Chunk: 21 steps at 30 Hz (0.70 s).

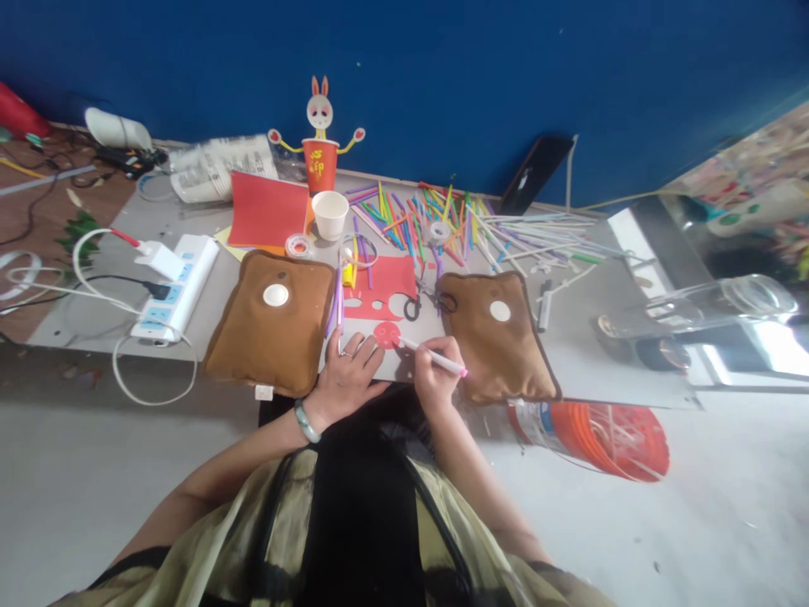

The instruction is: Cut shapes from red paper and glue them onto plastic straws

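- Showing a red paper disc (387, 335), flat on the grey desk (581, 354) between the 2 hands and bearing small round outlines.
- Gripping a white marker (446, 362) with a pink end in the right hand (436, 375), just right of the disc, with the tip at the disc's right edge.
- Resting the left hand (347, 371) just left of the disc, palm down with fingers spread; impossible to tell whether touching the disc's rim.
- Wearing a pale green bangle (307, 421) on the left wrist, left of the disc and nearer the body.
- Showing a red sheet (385, 271) with cut-out holes just beyond the disc, and black-handled scissors (417, 297) beyond the disc to the right.
- Flanking the disc with 1 brown cushion (269, 337) at left and another brown cushion (499, 358) at right.
- Showing a white paper cup (329, 217) and a rabbit-headed cup figure (319, 164) beyond the disc to the left, and scattered coloured sticks (436, 215) beyond to the right.
- Showing a white power strip (168, 295) well left of the disc, and a clear container (701, 308) well right.
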{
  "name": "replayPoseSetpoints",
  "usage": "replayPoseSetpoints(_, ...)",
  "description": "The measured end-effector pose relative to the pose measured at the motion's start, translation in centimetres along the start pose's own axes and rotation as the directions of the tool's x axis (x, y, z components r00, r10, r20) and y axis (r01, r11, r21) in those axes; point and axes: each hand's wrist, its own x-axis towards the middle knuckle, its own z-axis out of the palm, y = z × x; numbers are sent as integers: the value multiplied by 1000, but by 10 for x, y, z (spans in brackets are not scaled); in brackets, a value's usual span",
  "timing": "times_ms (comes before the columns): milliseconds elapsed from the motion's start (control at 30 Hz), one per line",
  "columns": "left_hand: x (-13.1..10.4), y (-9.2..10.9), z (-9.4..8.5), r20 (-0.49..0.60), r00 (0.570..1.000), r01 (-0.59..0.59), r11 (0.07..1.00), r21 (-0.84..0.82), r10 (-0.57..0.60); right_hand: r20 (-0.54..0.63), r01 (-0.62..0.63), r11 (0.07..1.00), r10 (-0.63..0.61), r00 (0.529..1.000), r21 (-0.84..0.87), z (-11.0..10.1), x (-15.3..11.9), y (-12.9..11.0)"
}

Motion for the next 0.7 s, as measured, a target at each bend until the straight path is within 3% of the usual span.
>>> replayPoseSetpoints(333,-1,-1,2,-15,1000,-3,1000,-5,3,35,-41,999,41,999,6,5,-3,4)
replayPoseSetpoints(500,-1,-1,6,-37,999,-4,1000,1,4,65,135,990,-133,989,-30,5,-4,4)
replayPoseSetpoints(600,-2,-2,10,-64,998,-1,1000,-11,1,213,321,943,-297,931,-88,0,0,1)
replayPoseSetpoints(700,-3,-1,12,-85,996,9,1000,-28,-12,403,512,822,-393,827,-249,-9,12,-2)
